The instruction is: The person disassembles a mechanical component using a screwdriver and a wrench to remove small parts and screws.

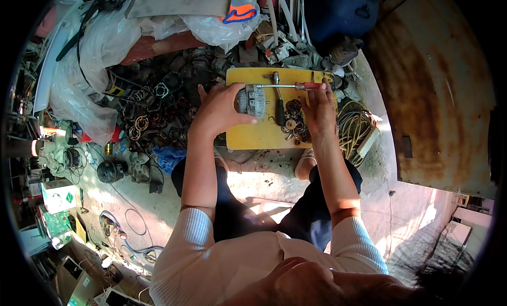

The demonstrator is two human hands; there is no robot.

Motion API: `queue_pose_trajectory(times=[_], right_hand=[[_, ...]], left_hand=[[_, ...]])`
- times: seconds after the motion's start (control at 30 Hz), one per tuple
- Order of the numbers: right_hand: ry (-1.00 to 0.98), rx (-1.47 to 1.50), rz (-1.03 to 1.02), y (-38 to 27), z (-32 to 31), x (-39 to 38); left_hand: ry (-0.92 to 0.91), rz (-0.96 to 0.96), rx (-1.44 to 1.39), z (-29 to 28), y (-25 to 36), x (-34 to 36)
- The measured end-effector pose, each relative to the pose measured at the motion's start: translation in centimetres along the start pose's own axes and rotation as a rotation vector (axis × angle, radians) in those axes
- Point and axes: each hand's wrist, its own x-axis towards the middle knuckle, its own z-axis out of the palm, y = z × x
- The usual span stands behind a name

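Observation:
My left hand (pixel 224 106) is closed round a silver ribbed metal housing (pixel 250 102), like an alternator, on a yellow board (pixel 248 138). My right hand (pixel 319 108) holds the red handle of a long screwdriver (pixel 282 86), whose shaft reaches left to the top of the housing. Below the shaft, a black-handled ratchet tool (pixel 279 111) lies upright in the picture on the board. Beside my right fingers sits a pile of small rings, washers and round metal parts (pixel 293 121).
Jumbled metal parts (pixel 153 105) surround the board's left side, near crumpled plastic sheeting (pixel 90 94) and a blue cloth (pixel 170 157). Coiled cables (pixel 353 134) lie right of the board, beside a rusty metal sheet (pixel 433 110). A blue drum (pixel 338 12) stands behind.

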Motion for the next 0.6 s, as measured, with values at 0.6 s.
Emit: queue_pose_trajectory(times=[0.6], right_hand=[[-0.020, 0.055, 0.050, 0.6, -1.7, 0.7]], left_hand=[[0.001, 0.004, -0.004, 0.2, -0.3, -0.2]])
